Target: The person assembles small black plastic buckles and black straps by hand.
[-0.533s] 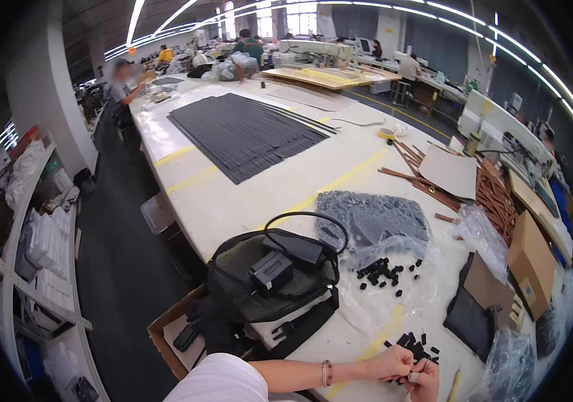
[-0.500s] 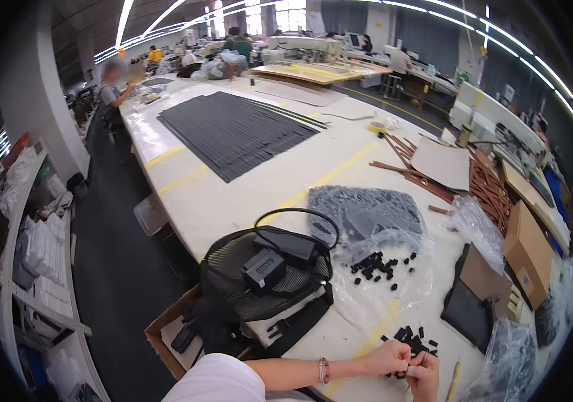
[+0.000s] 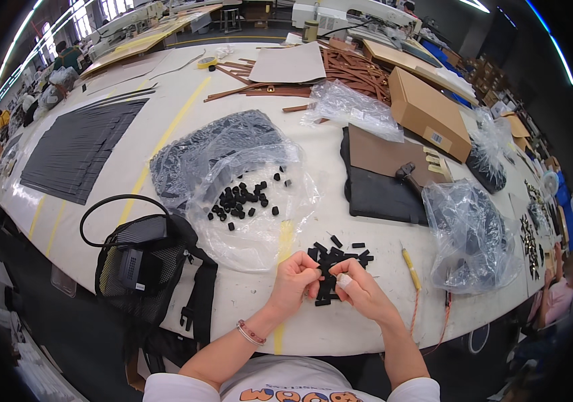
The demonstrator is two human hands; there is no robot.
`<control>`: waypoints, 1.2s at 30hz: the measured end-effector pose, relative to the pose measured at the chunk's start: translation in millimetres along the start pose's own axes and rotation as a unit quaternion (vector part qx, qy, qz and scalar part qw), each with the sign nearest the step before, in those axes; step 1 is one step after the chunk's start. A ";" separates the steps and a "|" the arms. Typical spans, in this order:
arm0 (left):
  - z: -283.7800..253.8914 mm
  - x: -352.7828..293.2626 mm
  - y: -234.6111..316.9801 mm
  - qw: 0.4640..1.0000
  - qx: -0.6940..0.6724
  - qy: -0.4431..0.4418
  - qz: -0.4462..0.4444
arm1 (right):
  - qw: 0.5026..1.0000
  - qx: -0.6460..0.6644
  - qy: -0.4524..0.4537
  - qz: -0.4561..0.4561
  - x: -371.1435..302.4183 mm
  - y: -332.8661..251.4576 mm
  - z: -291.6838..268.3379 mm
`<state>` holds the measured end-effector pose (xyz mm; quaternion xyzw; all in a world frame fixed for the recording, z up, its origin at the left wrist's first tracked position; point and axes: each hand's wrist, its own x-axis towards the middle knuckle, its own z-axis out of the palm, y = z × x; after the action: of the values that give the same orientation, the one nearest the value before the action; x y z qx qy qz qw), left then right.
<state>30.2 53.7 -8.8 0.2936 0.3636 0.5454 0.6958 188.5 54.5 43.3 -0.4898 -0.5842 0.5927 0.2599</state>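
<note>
My left hand (image 3: 294, 283) is closed in a pinch at the near edge of the table, with what looks like a small black piece (image 3: 321, 274) at its fingertips. Close beside it, my right hand (image 3: 361, 293) is pinched too, a white wrap around one finger; whatever its fingertips hold is hidden. Both hands are over a loose pile of short black strip pieces (image 3: 361, 256). Farther left, several small rolled black pieces (image 3: 238, 199) lie on a clear plastic sheet (image 3: 253, 249).
A black mesh bag (image 3: 146, 268) with a cable stands left. Right are a yellow-handled tool (image 3: 410, 268), a plastic bag (image 3: 471, 248), a hammer (image 3: 407, 172) on dark sheets and a cardboard box (image 3: 430, 114). Brown strips (image 3: 357, 70) and long black strips (image 3: 82, 147) lie farther off.
My view has swung to the right and down, so both forearms and the near table edge now show. Both hands stay together at the black pile, their fingertips now slightly apart.
</note>
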 end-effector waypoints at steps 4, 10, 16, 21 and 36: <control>-0.5 1.7 1.2 0.988 -0.130 -0.023 -0.079 | 1.000 -0.001 -0.022 -0.001 3.1 18.2 -1.8; -0.8 -0.5 4.4 0.990 -0.084 -0.038 -0.108 | 0.998 0.033 -0.043 0.036 4.9 8.9 -2.3; -1.0 0.7 4.6 0.989 -0.072 -0.050 -0.121 | 0.997 0.058 -0.047 0.031 7.9 14.9 -4.6; -4.3 0.7 3.4 0.987 -0.059 -0.065 -0.135 | 0.994 0.031 -0.103 0.021 8.2 11.7 -9.6; 10.4 -7.0 -9.1 0.982 0.158 0.065 0.085 | 0.902 -0.352 0.168 -0.184 12.8 17.0 23.6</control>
<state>42.8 44.6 -8.9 0.3934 0.4635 0.5558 0.5670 167.2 52.4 19.8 -0.5255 -0.7822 0.1987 0.2694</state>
